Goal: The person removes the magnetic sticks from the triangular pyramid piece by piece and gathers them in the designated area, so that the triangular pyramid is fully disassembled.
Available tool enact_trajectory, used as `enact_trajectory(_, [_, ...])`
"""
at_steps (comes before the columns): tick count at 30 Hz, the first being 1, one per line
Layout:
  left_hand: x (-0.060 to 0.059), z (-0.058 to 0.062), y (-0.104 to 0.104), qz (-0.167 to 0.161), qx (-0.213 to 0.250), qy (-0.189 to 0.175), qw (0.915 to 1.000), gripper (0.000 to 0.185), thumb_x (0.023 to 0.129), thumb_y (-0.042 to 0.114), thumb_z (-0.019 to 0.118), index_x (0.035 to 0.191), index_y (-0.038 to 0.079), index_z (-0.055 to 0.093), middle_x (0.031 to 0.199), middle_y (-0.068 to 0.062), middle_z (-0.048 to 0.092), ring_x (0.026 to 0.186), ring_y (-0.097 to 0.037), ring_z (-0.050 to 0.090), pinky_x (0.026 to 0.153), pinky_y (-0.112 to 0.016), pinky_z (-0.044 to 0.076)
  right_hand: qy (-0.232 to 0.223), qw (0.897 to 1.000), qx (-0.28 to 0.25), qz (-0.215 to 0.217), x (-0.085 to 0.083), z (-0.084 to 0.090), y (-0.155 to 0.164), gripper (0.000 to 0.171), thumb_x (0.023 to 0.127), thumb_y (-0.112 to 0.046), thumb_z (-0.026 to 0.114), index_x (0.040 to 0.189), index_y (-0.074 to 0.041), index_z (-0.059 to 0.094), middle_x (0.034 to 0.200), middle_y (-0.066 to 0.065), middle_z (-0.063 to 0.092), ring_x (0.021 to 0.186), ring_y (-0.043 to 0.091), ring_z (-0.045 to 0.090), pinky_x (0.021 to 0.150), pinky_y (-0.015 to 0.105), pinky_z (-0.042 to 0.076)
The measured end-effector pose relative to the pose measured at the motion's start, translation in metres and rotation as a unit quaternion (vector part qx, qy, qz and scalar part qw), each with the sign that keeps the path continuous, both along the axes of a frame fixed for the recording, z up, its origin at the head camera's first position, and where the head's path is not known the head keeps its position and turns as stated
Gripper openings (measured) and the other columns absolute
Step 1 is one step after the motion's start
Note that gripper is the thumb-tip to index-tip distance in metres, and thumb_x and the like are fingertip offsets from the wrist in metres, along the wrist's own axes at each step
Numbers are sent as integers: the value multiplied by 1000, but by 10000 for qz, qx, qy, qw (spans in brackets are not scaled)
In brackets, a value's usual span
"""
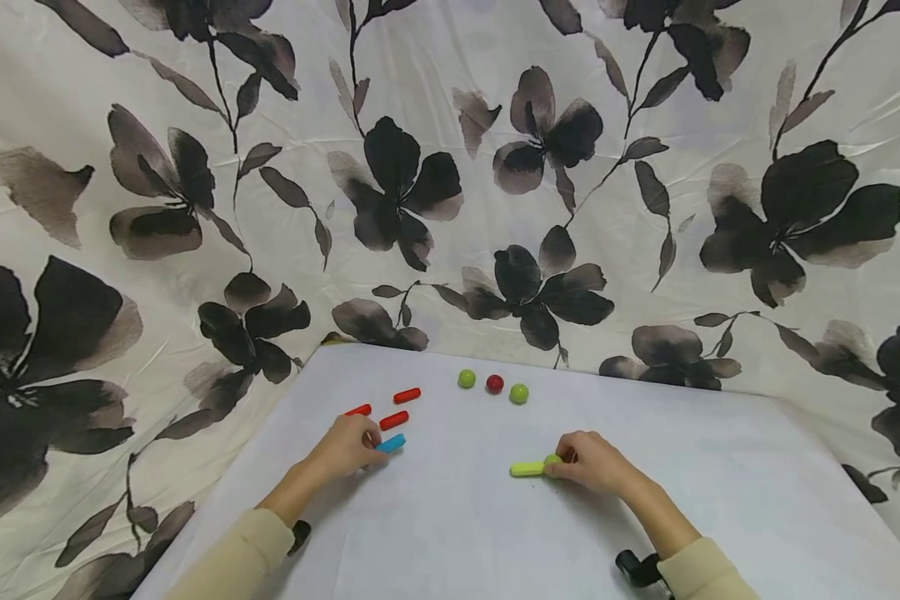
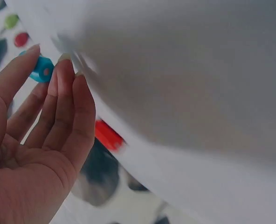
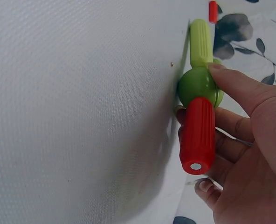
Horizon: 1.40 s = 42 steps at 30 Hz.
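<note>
My left hand [image 1: 347, 444] pinches a blue ribbed rod [image 1: 392, 443] between thumb and fingers, over the left part of the table. The rod's round end shows in the left wrist view. On the other side, my right hand [image 1: 592, 461] holds a green ball [image 3: 191, 87] with thumb and fingers. A lime-green rod [image 3: 201, 42] extends from the ball's far side. Opposite it, a red rod [image 3: 197, 135] with a pale disc in its end meets the ball. The hand hides this red rod in the head view.
Red rods [image 1: 407, 396] lie beyond and beside the left hand. Further back, a red ball [image 1: 494, 384] sits between two green balls [image 1: 467, 378]. A white cloth covers the table [image 1: 450, 533]; a flowered curtain [image 1: 435, 292] hangs behind its back edge.
</note>
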<state>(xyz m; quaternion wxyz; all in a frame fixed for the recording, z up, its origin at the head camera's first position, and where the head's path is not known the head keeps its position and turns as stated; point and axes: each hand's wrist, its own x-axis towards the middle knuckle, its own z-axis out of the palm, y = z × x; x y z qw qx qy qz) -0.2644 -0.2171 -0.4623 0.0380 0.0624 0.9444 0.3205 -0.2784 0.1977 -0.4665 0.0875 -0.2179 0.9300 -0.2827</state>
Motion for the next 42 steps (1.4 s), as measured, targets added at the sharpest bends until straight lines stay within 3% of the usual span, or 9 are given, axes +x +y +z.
enact_trajectory(5, [5, 0, -35, 193, -271, 85, 9994, 19, 80, 12, 87, 80, 6, 70, 71, -1, 60, 67, -16, 54, 59, -30, 46, -100, 9999, -22, -74, 3, -3, 0, 21, 90, -26, 79, 94, -7, 72, 81, -4, 65, 72, 13, 54, 64, 30, 46])
enact_trajectory(11, [2, -3, -56, 306, -409, 171, 9985, 21, 80, 12, 87, 75, 6, 67, 67, -1, 58, 64, -16, 54, 58, -29, 45, -124, 9998, -43, -156, 3, -3, 0, 22, 90, -27, 80, 95, -7, 72, 82, -3, 65, 72, 13, 54, 64, 31, 47])
enact_trajectory(24, [-1, -3, -60, 551, -682, 14, 9962, 22, 81, 15, 86, 77, 6, 66, 73, -4, 55, 75, -21, 50, 64, -32, 40, -131, 9997, 28, -191, -2, 1, 1, 19, 91, -26, 78, 95, -8, 72, 82, -4, 65, 73, 13, 55, 66, 31, 47])
enact_trajectory(31, [3, -1, -62, 556, -775, -123, 9954, 26, 81, 18, 86, 90, 3, 66, 79, -6, 57, 77, -22, 52, 66, -34, 43, -88, 9998, 89, -158, -2, 2, 1, 20, 90, -27, 79, 94, -9, 72, 83, -4, 66, 74, 12, 55, 68, 32, 47])
enact_trajectory(35, [6, 6, -57, 511, -892, 160, 9946, 35, 82, 20, 85, 103, -1, 67, 87, -9, 62, 80, -24, 55, 68, -39, 47, -95, 9999, 67, -110, -2, 2, 1, 20, 91, -28, 78, 94, -9, 72, 84, -5, 66, 74, 12, 55, 68, 31, 47])
enact_trajectory(38, [6, 14, -43, 409, -903, 641, 9930, 37, 83, 18, 83, 110, -2, 67, 94, -14, 64, 83, -27, 58, 71, -44, 50, -116, 9999, 21, -103, -2, 2, 1, 20, 91, -27, 78, 95, -9, 72, 85, -5, 66, 75, 12, 55, 68, 31, 48])
enact_trajectory(42, [4, 22, -5, -151, -789, 1178, 9898, 31, 84, 13, 84, 109, 2, 69, 97, -10, 66, 88, -26, 60, 77, -43, 52, -161, 9998, -40, -86, -4, 1, 2, 20, 91, -26, 78, 96, -7, 72, 85, -4, 67, 76, 13, 56, 69, 33, 49])
